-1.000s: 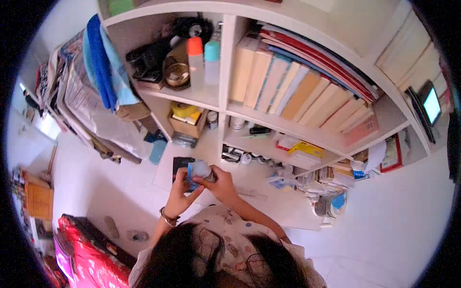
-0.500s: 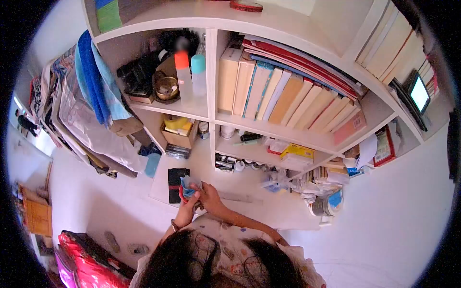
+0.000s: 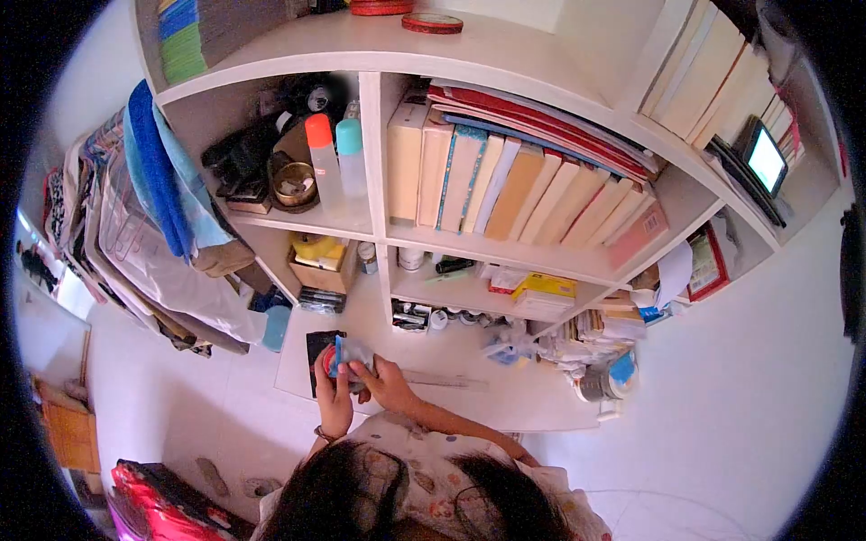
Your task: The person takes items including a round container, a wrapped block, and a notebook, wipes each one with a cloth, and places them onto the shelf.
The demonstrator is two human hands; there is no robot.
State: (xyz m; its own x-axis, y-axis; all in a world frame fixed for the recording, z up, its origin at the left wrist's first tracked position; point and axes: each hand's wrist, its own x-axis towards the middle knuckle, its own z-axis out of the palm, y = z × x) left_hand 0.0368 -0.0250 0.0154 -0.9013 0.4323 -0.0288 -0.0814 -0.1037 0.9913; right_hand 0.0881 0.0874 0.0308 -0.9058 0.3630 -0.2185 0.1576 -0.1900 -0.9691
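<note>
Both of my hands meet around a small container with a translucent, bluish-white body (image 3: 354, 352) and some red at its left side. My left hand (image 3: 334, 397) is closed around the lower left of it. My right hand (image 3: 386, 383) grips its right side, with the fingers bent over it. Part of the container is hidden by the fingers, and its exact kind is too small to tell. Just behind my left hand, a black flat item (image 3: 316, 347) lies on the white low surface (image 3: 451, 406).
A white shelf unit (image 3: 374, 162) holds books (image 3: 514, 189), a red-capped bottle (image 3: 323, 158), a teal-capped bottle (image 3: 351, 162) and a brass bowl (image 3: 294, 184). Clothes (image 3: 135, 234) hang at the left. Stacked papers (image 3: 586, 347) and a jar (image 3: 595, 383) are at the right.
The view has shifted, so the shelves appear lower and further left. Both hands stay on the container, which has turned; its red part was hidden at first and then showed.
</note>
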